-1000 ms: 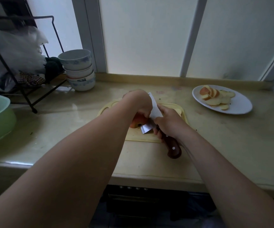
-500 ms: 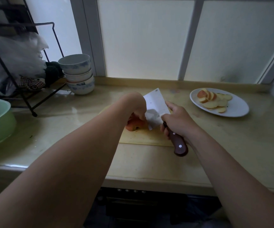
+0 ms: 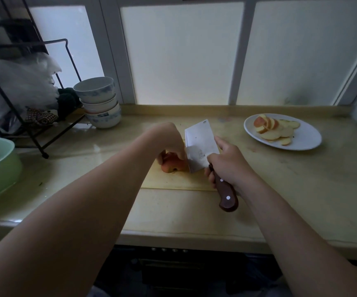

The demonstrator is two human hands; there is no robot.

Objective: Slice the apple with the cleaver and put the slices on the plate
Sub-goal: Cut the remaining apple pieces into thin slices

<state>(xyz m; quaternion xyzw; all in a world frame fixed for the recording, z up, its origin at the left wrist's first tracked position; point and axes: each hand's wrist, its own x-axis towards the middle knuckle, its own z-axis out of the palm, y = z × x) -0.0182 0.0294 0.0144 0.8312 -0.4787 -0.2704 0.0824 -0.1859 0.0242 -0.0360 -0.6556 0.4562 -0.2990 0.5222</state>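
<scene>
The cutting board point(image 3: 173, 183) is lying set back from the front edge of the counter point(image 3: 301, 189). A stretch of counter is separating it from the plate point(image 3: 308, 136) of slices point(image 3: 273, 129) at 2 o'clock. Stacked bowls point(image 3: 100, 103) are standing at 10 o'clock and a green basin point(image 3: 0, 166) at 9. The left hand point(image 3: 169, 138) is curling over the apple point(image 3: 171, 165), holding it on the board. The right hand point(image 3: 226, 166) is gripping the wooden handle of the cleaver point(image 3: 201, 144), with the blade meeting the apple's 3 o'clock side.
</scene>
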